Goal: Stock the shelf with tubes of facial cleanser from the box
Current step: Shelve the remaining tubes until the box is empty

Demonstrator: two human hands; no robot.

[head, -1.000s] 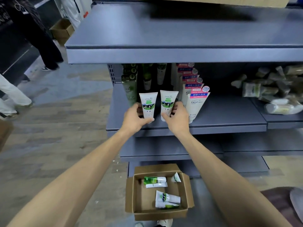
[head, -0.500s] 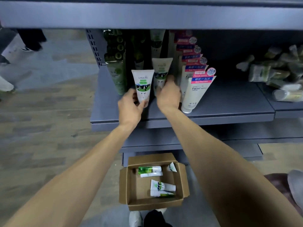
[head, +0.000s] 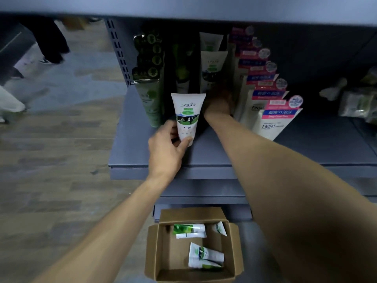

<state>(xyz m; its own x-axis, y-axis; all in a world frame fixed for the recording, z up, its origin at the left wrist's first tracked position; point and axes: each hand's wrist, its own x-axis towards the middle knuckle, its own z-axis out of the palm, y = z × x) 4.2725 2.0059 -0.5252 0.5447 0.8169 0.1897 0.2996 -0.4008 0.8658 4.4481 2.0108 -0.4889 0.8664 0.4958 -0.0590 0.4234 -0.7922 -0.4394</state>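
We are midway: our left hand (head: 166, 149) pinches one tube (head: 187, 117) standing at the shelf (head: 204, 160) front, our right hand (head: 219, 102) reaches deeper at 12 o'clock (grip unclear), and several tubes (head: 205, 256) wait in the box (head: 193, 272) at 6 o'clock.

Illumination is moderate and cool, arriving from overhead. The upper shelf (head: 183, 7) casts deep shadow into the bay beneath it; the right hand (head: 219, 101) sits in that shadow and reads dark and soft. The front tube (head: 188, 115) is the sharpest, best-lit item, its print legible. Motion blur smears the floor (head: 51, 139) and frame edges. Wide-angle distortion bows the shelf lines. The box (head: 193, 244) is evenly lit.
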